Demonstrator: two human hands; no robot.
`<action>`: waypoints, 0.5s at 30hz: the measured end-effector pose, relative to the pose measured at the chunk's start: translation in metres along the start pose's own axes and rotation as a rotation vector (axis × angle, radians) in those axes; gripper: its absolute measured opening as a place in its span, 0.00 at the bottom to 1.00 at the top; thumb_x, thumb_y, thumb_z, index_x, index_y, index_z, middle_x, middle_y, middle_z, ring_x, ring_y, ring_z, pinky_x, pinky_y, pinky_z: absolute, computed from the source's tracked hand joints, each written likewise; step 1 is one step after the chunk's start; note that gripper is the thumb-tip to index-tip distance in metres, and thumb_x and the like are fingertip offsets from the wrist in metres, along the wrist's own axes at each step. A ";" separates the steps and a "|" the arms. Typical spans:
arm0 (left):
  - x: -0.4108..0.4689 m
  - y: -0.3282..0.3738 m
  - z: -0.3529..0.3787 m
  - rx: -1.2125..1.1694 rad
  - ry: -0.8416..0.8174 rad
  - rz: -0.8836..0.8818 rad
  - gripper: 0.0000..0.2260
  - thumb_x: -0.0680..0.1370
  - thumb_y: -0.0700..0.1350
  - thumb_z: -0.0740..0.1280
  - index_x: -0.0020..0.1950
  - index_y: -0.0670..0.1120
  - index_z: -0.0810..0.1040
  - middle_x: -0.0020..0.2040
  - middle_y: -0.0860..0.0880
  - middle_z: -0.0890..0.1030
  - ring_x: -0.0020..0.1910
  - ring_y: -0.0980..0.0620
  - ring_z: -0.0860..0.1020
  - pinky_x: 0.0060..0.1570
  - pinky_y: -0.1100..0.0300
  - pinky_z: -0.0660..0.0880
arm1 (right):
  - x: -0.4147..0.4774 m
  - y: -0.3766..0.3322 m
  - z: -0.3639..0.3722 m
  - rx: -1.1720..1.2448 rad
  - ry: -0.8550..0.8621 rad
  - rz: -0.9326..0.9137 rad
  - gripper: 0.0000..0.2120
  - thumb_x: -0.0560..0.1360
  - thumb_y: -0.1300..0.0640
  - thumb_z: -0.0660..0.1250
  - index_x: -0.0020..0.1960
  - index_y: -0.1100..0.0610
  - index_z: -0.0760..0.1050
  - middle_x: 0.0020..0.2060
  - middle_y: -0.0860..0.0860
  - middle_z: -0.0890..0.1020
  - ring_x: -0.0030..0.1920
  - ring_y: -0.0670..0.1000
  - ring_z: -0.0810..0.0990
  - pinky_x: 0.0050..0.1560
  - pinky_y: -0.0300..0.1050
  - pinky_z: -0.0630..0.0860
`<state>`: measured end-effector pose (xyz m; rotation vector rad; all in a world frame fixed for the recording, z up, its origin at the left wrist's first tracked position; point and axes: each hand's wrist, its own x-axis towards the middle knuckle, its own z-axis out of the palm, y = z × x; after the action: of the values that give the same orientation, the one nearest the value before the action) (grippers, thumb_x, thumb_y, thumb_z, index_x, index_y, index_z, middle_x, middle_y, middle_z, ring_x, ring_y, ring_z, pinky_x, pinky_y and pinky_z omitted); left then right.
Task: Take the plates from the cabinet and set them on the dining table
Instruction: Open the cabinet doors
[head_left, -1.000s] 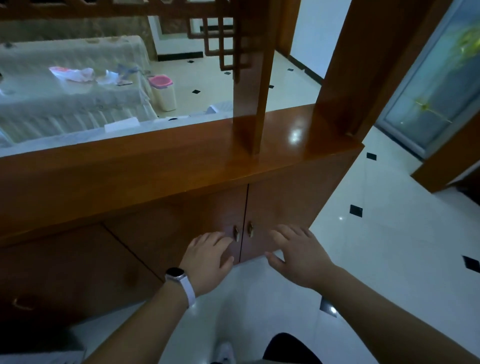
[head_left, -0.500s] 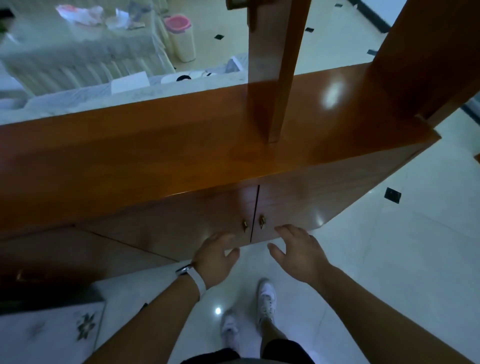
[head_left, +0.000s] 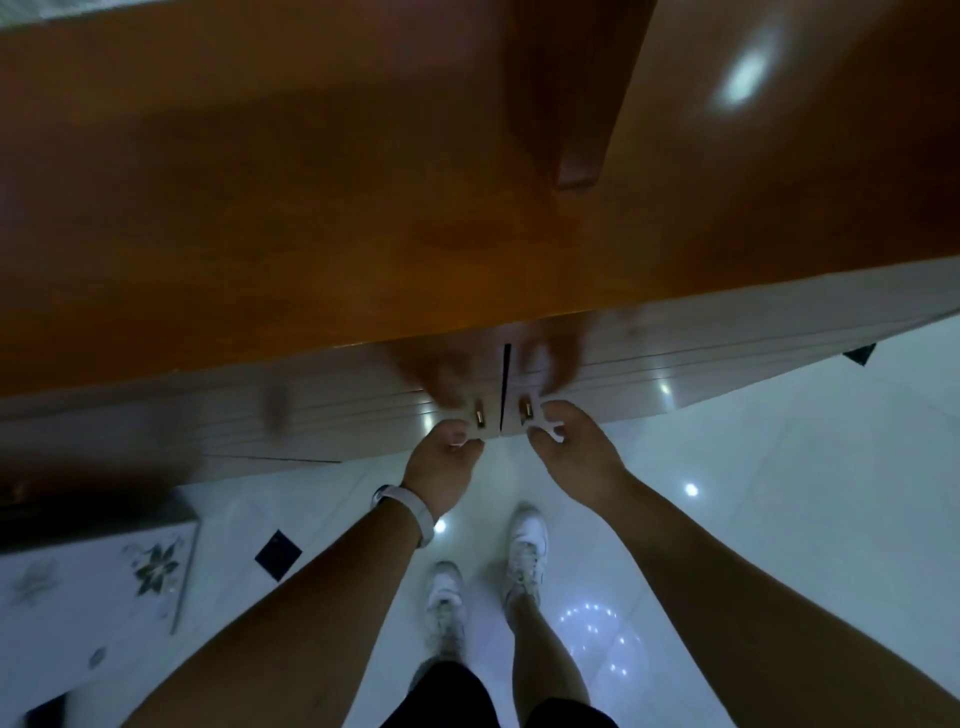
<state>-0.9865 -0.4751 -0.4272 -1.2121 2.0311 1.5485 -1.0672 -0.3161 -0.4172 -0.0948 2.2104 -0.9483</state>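
Observation:
I look steeply down over the glossy wooden cabinet. Its two front doors meet at a dark seam and look closed, each with a small brass knob. My left hand, with a white wristband, has its fingers curled just below the left knob. My right hand reaches the right knob with thumb and fingers apart. Both knobs are still fully visible. No plates are in view; the cabinet's inside is hidden.
A wooden post rises from the cabinet top. A white surface with a flower pattern juts in at the lower left. Under me lies a shiny white tiled floor with black insets, and my white shoes.
I have stepped closer and tilted my head down, so the room beyond has left the view. Both hands have moved forward from in front of the doors up to the two knobs.

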 end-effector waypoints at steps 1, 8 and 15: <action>0.005 0.001 0.005 -0.023 -0.004 0.004 0.05 0.77 0.41 0.68 0.46 0.51 0.76 0.41 0.51 0.78 0.41 0.50 0.76 0.44 0.61 0.72 | 0.008 0.000 0.002 0.023 0.011 0.000 0.20 0.78 0.49 0.65 0.67 0.54 0.71 0.64 0.51 0.75 0.60 0.50 0.75 0.57 0.40 0.68; 0.026 -0.006 0.027 -0.118 0.065 0.012 0.06 0.77 0.41 0.67 0.47 0.40 0.81 0.36 0.48 0.76 0.32 0.54 0.70 0.31 0.66 0.68 | 0.033 0.012 0.027 0.140 0.050 0.040 0.08 0.77 0.51 0.63 0.52 0.51 0.78 0.40 0.47 0.81 0.37 0.49 0.77 0.40 0.40 0.70; 0.017 -0.014 0.040 -0.071 0.136 0.014 0.07 0.76 0.44 0.65 0.53 0.51 0.79 0.41 0.50 0.80 0.36 0.51 0.77 0.37 0.64 0.71 | 0.031 0.023 0.032 0.196 0.056 0.038 0.07 0.77 0.52 0.63 0.53 0.52 0.77 0.35 0.47 0.78 0.32 0.48 0.75 0.38 0.42 0.71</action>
<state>-0.9956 -0.4474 -0.4621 -1.3669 2.0876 1.5977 -1.0654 -0.3291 -0.4656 0.0649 2.1490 -1.1535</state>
